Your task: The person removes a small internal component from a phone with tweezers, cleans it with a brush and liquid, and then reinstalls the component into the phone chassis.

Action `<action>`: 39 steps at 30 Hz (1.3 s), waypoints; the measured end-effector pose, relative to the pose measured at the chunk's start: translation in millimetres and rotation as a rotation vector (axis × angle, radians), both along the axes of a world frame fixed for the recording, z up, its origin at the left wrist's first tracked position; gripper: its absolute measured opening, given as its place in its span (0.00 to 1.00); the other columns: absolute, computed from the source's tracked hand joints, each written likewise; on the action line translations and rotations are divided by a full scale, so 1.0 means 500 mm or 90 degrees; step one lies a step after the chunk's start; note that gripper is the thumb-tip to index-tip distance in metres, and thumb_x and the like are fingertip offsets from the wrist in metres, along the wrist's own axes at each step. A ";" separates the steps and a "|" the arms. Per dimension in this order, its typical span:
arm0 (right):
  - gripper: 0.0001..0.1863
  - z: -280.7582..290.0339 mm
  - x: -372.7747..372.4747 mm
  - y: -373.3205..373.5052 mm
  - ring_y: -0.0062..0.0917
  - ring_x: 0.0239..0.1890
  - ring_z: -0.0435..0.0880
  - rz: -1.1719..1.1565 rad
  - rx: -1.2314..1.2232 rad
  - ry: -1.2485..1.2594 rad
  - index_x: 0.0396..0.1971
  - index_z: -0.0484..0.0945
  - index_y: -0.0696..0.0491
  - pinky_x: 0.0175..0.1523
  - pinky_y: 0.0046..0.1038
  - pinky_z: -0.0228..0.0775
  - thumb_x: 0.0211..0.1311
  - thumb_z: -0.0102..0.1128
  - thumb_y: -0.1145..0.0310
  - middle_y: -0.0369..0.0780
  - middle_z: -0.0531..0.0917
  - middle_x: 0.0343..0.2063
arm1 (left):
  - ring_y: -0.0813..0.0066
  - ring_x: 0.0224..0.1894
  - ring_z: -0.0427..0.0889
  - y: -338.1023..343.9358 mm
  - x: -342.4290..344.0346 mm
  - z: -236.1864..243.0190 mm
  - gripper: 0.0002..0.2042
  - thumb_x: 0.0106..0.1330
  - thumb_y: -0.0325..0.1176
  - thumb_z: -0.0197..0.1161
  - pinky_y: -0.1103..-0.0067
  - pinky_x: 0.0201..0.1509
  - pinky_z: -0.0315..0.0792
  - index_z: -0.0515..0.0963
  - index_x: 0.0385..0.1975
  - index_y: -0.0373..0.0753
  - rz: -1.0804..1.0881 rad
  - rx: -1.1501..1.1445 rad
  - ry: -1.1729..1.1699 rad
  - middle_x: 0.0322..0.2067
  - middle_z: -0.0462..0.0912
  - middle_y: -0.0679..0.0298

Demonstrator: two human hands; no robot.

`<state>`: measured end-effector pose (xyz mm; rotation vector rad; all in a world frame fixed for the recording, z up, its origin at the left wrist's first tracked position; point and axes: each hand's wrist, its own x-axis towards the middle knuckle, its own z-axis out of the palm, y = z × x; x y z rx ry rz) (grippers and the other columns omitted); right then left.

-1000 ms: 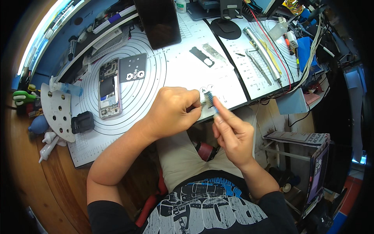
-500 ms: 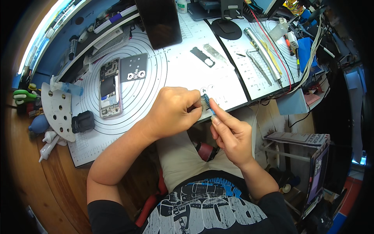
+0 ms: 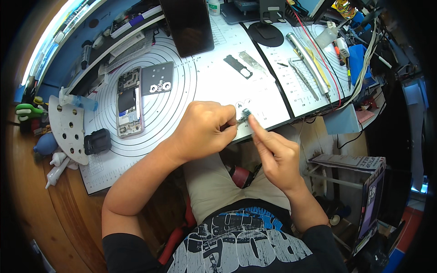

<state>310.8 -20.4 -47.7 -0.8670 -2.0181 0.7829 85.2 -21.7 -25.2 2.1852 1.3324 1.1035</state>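
My left hand (image 3: pixel 205 127) is closed at the near edge of the white printed mat (image 3: pixel 214 82), pinching a small piece that is mostly hidden. My right hand (image 3: pixel 277 159) grips a blue brush (image 3: pixel 246 113), its blurred head beside my left fingertips. Left of my hands lies an opened phone (image 3: pixel 129 113), its innards showing, next to a detached dark back cover (image 3: pixel 155 73) with camera rings. A slim black bracket (image 3: pixel 237 66) and a translucent strip (image 3: pixel 252 61) lie above my hands.
An upright black tablet (image 3: pixel 186 25) stands behind. At right are tweezers (image 3: pixel 304 79), a silver tool (image 3: pixel 309 61), wires and a blue box (image 3: pixel 359 63). A perforated holder (image 3: pixel 66 129), green scissors (image 3: pixel 29 113), blue blower (image 3: pixel 43 144) and black case (image 3: pixel 95 142) sit left.
My right hand and the brush have shifted slightly rightward, after the brush head moved toward my left fingers half a second ago. My left hand stays nearly in place.
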 end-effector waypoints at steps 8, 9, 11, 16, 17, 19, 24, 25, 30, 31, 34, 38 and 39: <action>0.32 0.014 -0.001 -0.005 0.30 0.17 0.70 0.006 0.027 -0.040 0.68 0.79 0.51 0.27 0.33 0.69 0.61 0.62 0.85 0.40 0.70 0.18 | 0.66 0.19 0.79 -0.001 0.000 0.000 0.06 0.53 0.21 0.70 0.73 0.24 0.70 0.78 0.21 0.34 0.003 -0.008 -0.008 0.18 0.78 0.58; 0.32 0.006 -0.002 -0.008 0.30 0.17 0.70 0.024 0.030 -0.040 0.67 0.79 0.51 0.27 0.33 0.69 0.61 0.62 0.85 0.40 0.69 0.17 | 0.66 0.19 0.79 0.001 0.001 0.000 0.06 0.54 0.21 0.70 0.74 0.24 0.69 0.78 0.21 0.34 0.003 0.005 -0.004 0.18 0.78 0.58; 0.32 0.007 -0.002 -0.008 0.30 0.17 0.69 0.042 0.034 -0.040 0.67 0.79 0.51 0.27 0.33 0.69 0.61 0.62 0.85 0.40 0.69 0.17 | 0.66 0.19 0.79 0.001 0.001 -0.001 0.06 0.54 0.21 0.70 0.74 0.23 0.69 0.78 0.21 0.34 0.003 0.017 -0.001 0.17 0.78 0.58; 0.32 0.006 -0.003 -0.002 0.29 0.17 0.70 0.047 0.036 -0.037 0.67 0.80 0.51 0.26 0.32 0.68 0.61 0.63 0.85 0.40 0.69 0.17 | 0.66 0.19 0.79 0.001 0.001 0.003 0.06 0.54 0.21 0.70 0.74 0.24 0.70 0.78 0.21 0.34 0.001 0.005 0.012 0.18 0.79 0.58; 0.32 0.011 -0.003 -0.003 0.29 0.17 0.70 0.049 0.037 -0.036 0.67 0.80 0.51 0.26 0.32 0.68 0.61 0.63 0.85 0.40 0.69 0.17 | 0.66 0.19 0.79 0.001 0.000 0.002 0.06 0.54 0.21 0.70 0.74 0.24 0.70 0.78 0.21 0.34 0.003 0.006 0.013 0.18 0.79 0.58; 0.32 0.024 -0.002 -0.005 0.29 0.17 0.70 0.025 0.048 -0.020 0.67 0.80 0.51 0.27 0.32 0.69 0.61 0.63 0.85 0.40 0.70 0.17 | 0.66 0.19 0.79 -0.001 -0.001 0.000 0.06 0.54 0.21 0.70 0.74 0.24 0.70 0.78 0.21 0.34 0.001 0.011 -0.004 0.18 0.79 0.58; 0.31 0.018 -0.005 -0.011 0.30 0.17 0.71 0.024 -0.006 -0.043 0.67 0.80 0.52 0.27 0.32 0.70 0.62 0.62 0.85 0.41 0.71 0.17 | 0.66 0.19 0.80 0.000 0.000 0.002 0.06 0.54 0.21 0.71 0.74 0.24 0.70 0.78 0.21 0.33 0.007 -0.005 0.003 0.18 0.79 0.58; 0.31 0.015 -0.004 -0.011 0.31 0.17 0.71 0.030 0.003 -0.043 0.66 0.80 0.52 0.28 0.32 0.70 0.62 0.62 0.85 0.41 0.71 0.17 | 0.66 0.19 0.80 0.001 0.000 0.003 0.06 0.54 0.21 0.71 0.74 0.24 0.70 0.78 0.21 0.33 0.006 -0.006 0.001 0.18 0.80 0.58; 0.30 0.014 0.001 -0.005 0.31 0.17 0.72 -0.013 0.021 -0.010 0.66 0.80 0.52 0.28 0.33 0.70 0.63 0.62 0.85 0.41 0.71 0.18 | 0.65 0.20 0.81 0.000 0.000 -0.001 0.06 0.53 0.21 0.70 0.73 0.24 0.71 0.79 0.21 0.33 -0.001 0.005 -0.003 0.18 0.80 0.57; 0.30 0.012 0.000 -0.005 0.31 0.18 0.72 0.012 0.009 -0.024 0.66 0.80 0.52 0.28 0.33 0.71 0.62 0.62 0.84 0.41 0.72 0.18 | 0.65 0.20 0.81 0.000 0.000 0.000 0.06 0.53 0.21 0.70 0.73 0.24 0.71 0.79 0.21 0.33 0.000 0.004 0.006 0.18 0.80 0.57; 0.30 0.011 0.000 -0.001 0.31 0.17 0.72 0.017 0.010 -0.003 0.66 0.81 0.52 0.28 0.33 0.71 0.62 0.62 0.84 0.41 0.72 0.18 | 0.64 0.19 0.80 -0.002 0.001 -0.003 0.05 0.53 0.21 0.70 0.73 0.24 0.71 0.79 0.21 0.33 0.006 -0.018 -0.015 0.18 0.80 0.57; 0.31 0.017 0.000 -0.016 0.31 0.17 0.72 0.043 0.014 -0.052 0.66 0.80 0.52 0.28 0.33 0.70 0.61 0.63 0.85 0.41 0.72 0.18 | 0.65 0.19 0.80 -0.001 0.000 -0.001 0.06 0.53 0.21 0.70 0.74 0.24 0.71 0.79 0.21 0.33 0.002 0.006 0.004 0.18 0.80 0.57; 0.31 0.020 0.000 -0.014 0.31 0.17 0.72 0.035 0.003 -0.042 0.66 0.80 0.52 0.28 0.32 0.70 0.61 0.63 0.85 0.41 0.72 0.18 | 0.66 0.19 0.80 -0.002 0.000 -0.001 0.06 0.53 0.21 0.70 0.74 0.24 0.71 0.79 0.21 0.33 0.008 -0.009 -0.001 0.18 0.80 0.57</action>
